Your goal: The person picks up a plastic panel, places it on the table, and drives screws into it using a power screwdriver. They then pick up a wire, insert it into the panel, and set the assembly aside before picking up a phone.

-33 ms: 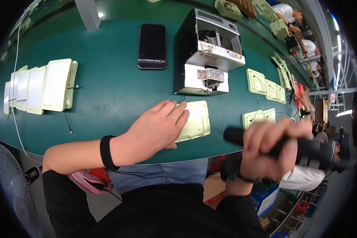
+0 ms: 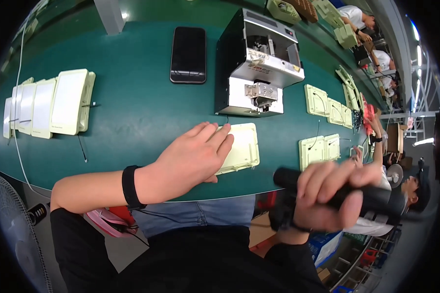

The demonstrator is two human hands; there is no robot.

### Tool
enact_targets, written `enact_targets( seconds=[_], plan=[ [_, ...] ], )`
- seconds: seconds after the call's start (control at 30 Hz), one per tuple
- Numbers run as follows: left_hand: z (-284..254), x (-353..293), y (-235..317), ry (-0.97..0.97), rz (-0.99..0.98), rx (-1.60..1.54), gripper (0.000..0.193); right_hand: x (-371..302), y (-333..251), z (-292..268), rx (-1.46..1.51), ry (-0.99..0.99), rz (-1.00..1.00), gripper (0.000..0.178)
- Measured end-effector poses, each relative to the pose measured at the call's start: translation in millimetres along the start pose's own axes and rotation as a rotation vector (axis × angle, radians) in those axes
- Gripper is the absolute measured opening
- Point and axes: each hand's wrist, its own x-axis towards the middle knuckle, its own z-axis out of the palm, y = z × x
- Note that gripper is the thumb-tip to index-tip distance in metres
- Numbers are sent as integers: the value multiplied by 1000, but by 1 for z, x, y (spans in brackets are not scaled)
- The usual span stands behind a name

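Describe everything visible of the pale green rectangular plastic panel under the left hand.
The pale green rectangular panel, apparently plastic, lies on the dark green tabletop, on the person's side of the black-and-silver boxy machine. A raised rim and small moulded details show on its uncovered right part; the person's left hand rests on its left part.

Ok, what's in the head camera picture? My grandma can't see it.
The person's left hand rests on a pale green piece on a green table, while the right hand holds a blurry black tool. Beyond are a metal machine and a phone; more pale pieces sit left and right.
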Motion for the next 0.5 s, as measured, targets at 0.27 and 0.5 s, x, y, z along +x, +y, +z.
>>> enact_targets(
  seconds=[0.27, 0.5],
  plan=[
    [4, 3, 4, -33, -24, -63, 88, -35, 18, 0, -243, 26, 14, 26],
    [-2, 6, -1, -83, -21, -103, 89, -38, 26, -3, -237, 90, 89, 28]
  ],
)
